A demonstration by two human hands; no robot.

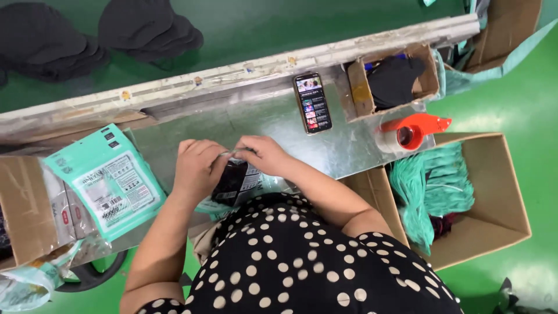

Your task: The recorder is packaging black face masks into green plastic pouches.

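My left hand (197, 167) and my right hand (263, 154) meet over a clear packet (235, 181) with a dark item inside. Both pinch the packet's top edge, close to my body, above the grey metal table (343, 148). A teal edge of the packet shows under my left hand. My polka-dot clothing fills the bottom of the head view.
A stack of teal packets (113, 180) lies at left beside a cardboard box (26, 203). A phone (313, 103), a small box of dark items (395, 78) and a red tape dispenser (412, 131) sit at right. A large box of teal bags (494, 192) stands on the green floor. Dark fabric pieces (148, 26) lie on the green belt.
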